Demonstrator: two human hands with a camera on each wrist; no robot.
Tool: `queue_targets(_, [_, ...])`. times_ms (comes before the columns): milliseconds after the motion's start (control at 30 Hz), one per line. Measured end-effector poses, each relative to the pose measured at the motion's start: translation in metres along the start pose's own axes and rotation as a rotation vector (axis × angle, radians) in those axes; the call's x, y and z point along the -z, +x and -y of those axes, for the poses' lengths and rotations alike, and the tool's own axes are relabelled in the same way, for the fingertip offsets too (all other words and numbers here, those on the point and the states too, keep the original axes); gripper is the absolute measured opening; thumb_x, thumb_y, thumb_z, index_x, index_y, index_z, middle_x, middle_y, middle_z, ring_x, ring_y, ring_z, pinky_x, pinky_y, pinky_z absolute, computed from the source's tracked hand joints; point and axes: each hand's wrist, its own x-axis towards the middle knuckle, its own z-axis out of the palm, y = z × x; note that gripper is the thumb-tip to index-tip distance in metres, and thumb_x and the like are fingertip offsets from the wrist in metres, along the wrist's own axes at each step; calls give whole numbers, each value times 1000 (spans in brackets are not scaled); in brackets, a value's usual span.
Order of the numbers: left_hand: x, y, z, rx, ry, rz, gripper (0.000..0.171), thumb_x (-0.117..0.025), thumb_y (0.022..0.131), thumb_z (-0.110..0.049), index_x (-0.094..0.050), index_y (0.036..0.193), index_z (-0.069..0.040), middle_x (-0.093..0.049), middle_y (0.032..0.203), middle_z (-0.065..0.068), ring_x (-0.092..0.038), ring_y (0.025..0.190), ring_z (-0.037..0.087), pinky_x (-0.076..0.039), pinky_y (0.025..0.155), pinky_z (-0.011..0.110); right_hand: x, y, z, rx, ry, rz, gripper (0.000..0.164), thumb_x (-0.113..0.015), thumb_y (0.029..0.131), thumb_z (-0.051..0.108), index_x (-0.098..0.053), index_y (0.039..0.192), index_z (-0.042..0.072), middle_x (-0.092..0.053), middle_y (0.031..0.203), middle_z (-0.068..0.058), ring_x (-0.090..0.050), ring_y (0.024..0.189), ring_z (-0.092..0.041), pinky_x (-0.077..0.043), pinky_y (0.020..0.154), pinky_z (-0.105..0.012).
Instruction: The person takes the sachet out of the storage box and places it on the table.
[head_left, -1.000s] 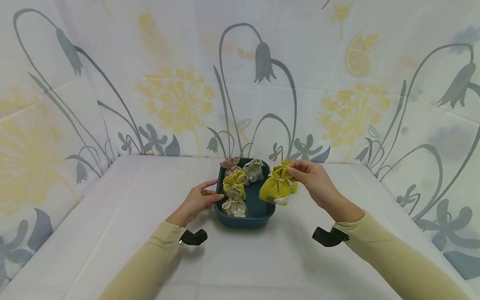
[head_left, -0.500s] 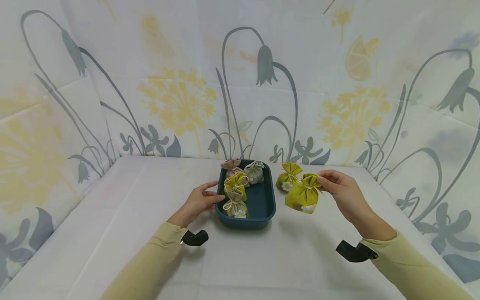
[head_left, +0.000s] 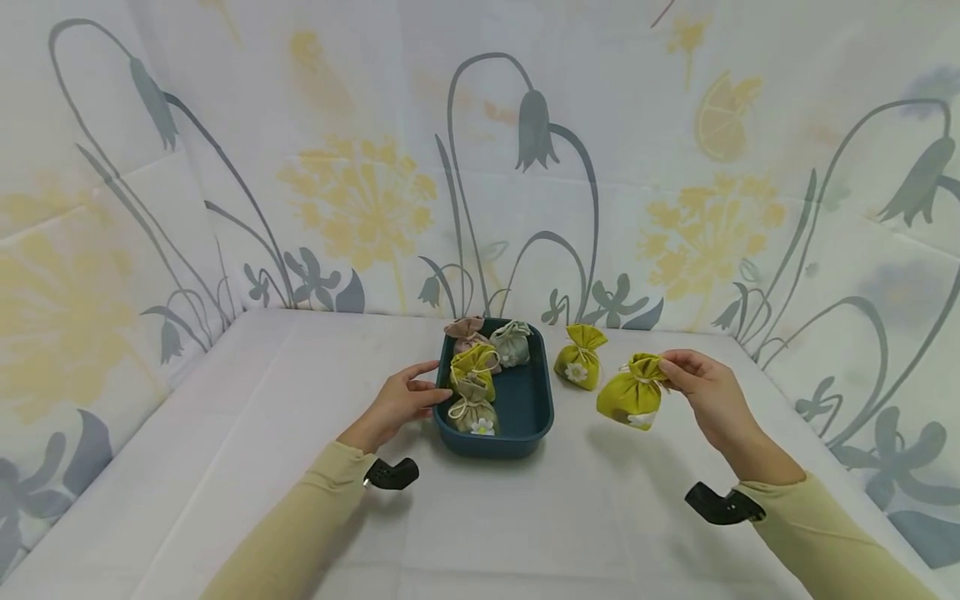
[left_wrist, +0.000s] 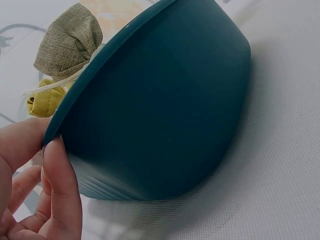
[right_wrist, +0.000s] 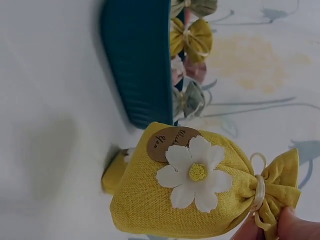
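Note:
My left hand point(head_left: 401, 402) pinches the left rim of a dark teal plastic basin point(head_left: 525, 417), thumb over the edge and fingers against the outer wall. Inside it sit a beige drawstring pouch point(head_left: 474, 412), a yellow pouch point(head_left: 471, 371), a pink pouch point(head_left: 467, 329) and a grey-green pouch point(head_left: 512, 343). To the right of the basin, my right hand point(head_left: 705, 387) pinches the gathered neck of another yellow drawstring pouch point(head_left: 632, 400), held above the table. A white cloth flower point(right_wrist: 196, 172) and a brown oval label point(right_wrist: 162, 145) show on it in the right wrist view.
Between the basin and the held pouch, a further yellow pouch point(head_left: 577, 362) with a white flower stands on the white-covered table point(head_left: 510, 525). A cloth printed with flowers point(head_left: 525, 208) rises behind the table.
My right hand has carried the yellow pouch rightward from beside the basin's rim, and the standing yellow pouch now shows fully. My left hand stays on the rim.

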Motion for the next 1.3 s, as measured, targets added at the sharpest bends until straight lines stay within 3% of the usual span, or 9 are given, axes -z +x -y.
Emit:
queue_targets(233, [0, -1, 0, -2, -3, 12, 63, -70, 84, -11, -43, 140, -15, -51, 117, 17, -57, 78, 15, -51, 66, 28, 9, 13, -11, -16, -24, -14, 6, -57, 94, 14, -61, 92, 10, -62, 84, 9, -56, 79, -4, -46, 71, -15])
queue_targets(667, [0, 1, 1, -1, -16, 6, 63, -71, 83, -10, -43, 140, -15, -53, 105, 13, -55, 72, 14, -51, 64, 26, 20, 42, -38, -36, 49, -63, 11, -56, 93, 7, -63, 86, 13, -61, 80, 8, -55, 75, -4, -46, 68, -15])
queue_targets(1067, [0, 1, 2, 2, -7, 9, 63, -72, 83, -10, -44, 139, -16, -53, 105, 13, -56, 72, 15, -51, 64, 26, 23, 67, -47, -51, -14, -127, 6, -55, 94, 8, -58, 96, 3, -59, 79, 10, -54, 74, -3, -46, 68, -14])
queue_targets(1300, [0, 1, 0, 1, 11, 2, 63, -72, 83, -10, -44, 139, -16, -53, 107, 14, -56, 73, 15, -51, 64, 26, 15, 77, -58, -111, -124, -115, 19, -54, 95, 11, -54, 106, -5, -58, 79, 13, -54, 77, 0, -47, 71, -15])
